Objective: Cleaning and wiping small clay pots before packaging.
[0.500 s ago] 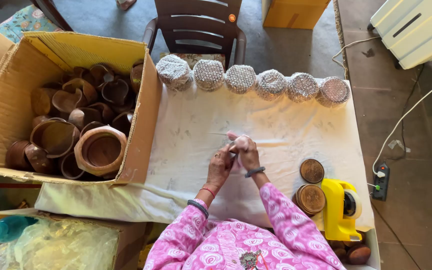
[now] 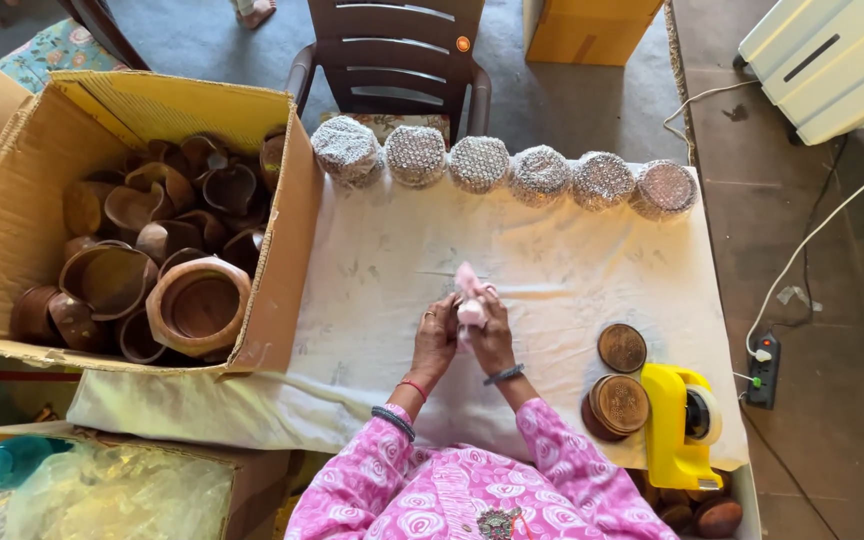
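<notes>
- Hands meet over the middle of the white cloth-covered table (image 2: pixel 552 270): my left hand (image 2: pixel 435 340) and right hand (image 2: pixel 493 335) are both closed around a small pale pink soft wrapper, foam or cloth (image 2: pixel 469 300), whose top pokes up above the fingers.
- I judge the pink piece light, limp and easily crumpled; I would take it by its edges.
- Whether anything sits inside it, I cannot tell.
- Six round bundles in silvery netted wrap (image 2: pixel 507 165) line the table's far edge.
- Two brown round carved wooden lids (image 2: pixel 620 375) lie beside a yellow tape dispenser (image 2: pixel 680 425) to my right.
- A large cardboard box of brown clay pots (image 2: pixel 142 250) stands to my left.
</notes>
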